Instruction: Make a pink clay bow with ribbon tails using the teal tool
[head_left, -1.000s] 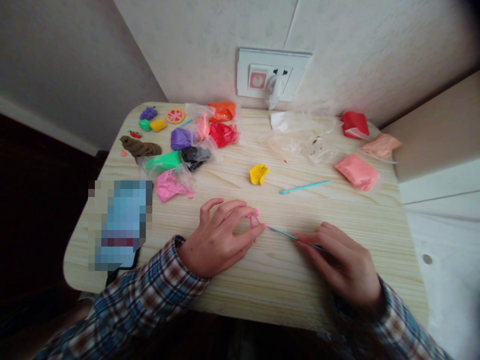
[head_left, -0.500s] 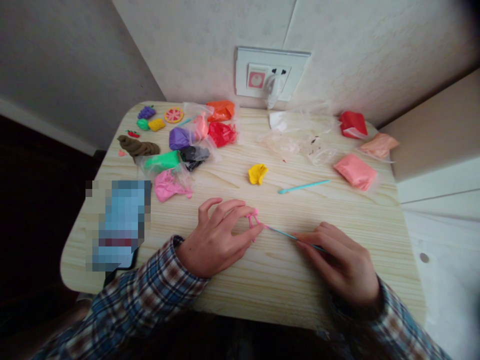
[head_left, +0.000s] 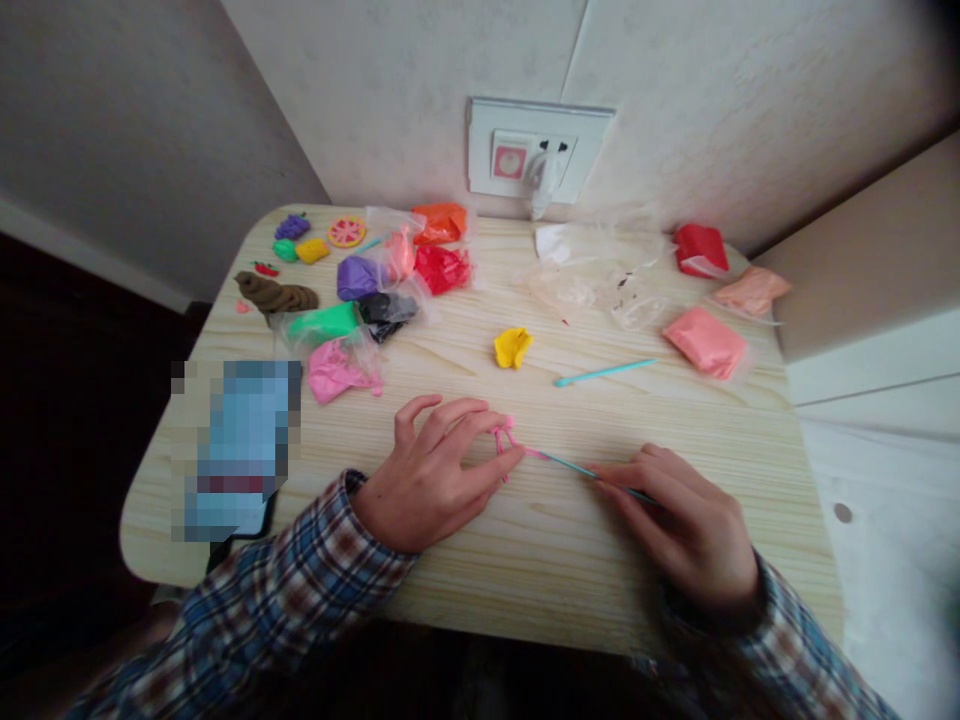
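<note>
On the table's near half, my left hand (head_left: 442,475) has its thumb and index finger closed about a thin, branching piece of pink clay (head_left: 505,437). The fingertips partly cover that piece, and its ends stick out above and below them. My right hand (head_left: 682,520) pinches a slim blue modelling tool (head_left: 568,465) low over the wood. The tool's tip meets a pink strand running out from my left thumb. Beyond the hands lie a crumpled lump of yellow clay (head_left: 513,348) and a second light-blue tool (head_left: 604,373).
Bags of coloured clay, among them a pink one (head_left: 334,370) and a green one (head_left: 324,322), crowd the left. A blurred-out phone (head_left: 247,450) lies nearer. Clear plastic bags (head_left: 592,290) and a salmon packet (head_left: 707,342) are at the back right. A wall socket (head_left: 540,155) holds a plug.
The pink strand between my left thumb and the tool's tip shows slightly longer. Both hands keep nearly the same pose; the view has shifted a little.
</note>
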